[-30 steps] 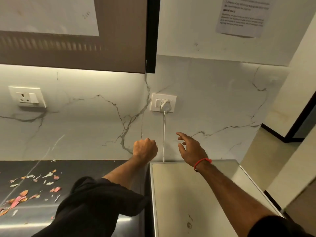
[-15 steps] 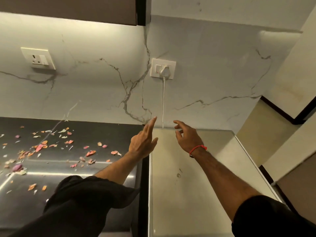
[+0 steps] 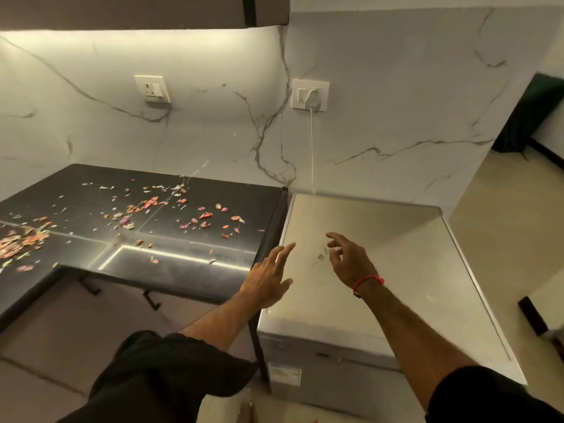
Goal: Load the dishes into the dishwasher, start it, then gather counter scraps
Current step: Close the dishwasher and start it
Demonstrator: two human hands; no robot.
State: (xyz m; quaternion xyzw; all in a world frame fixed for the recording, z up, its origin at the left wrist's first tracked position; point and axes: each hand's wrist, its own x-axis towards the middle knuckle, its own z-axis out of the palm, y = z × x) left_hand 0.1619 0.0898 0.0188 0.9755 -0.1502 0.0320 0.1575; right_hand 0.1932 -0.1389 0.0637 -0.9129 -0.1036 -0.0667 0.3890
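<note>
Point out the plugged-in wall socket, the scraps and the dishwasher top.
wall socket (image 3: 310, 94), head view, white plug face
scraps (image 3: 146, 206), head view, central cluster on counter
dishwasher top (image 3: 396, 254), head view, bare steel

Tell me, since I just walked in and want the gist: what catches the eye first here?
The pink and orange scraps scattered over the black counter on the left stand out most. To the right, the left hand and right hand hover empty over the steel appliance top, below a plugged-in wall socket.
</note>
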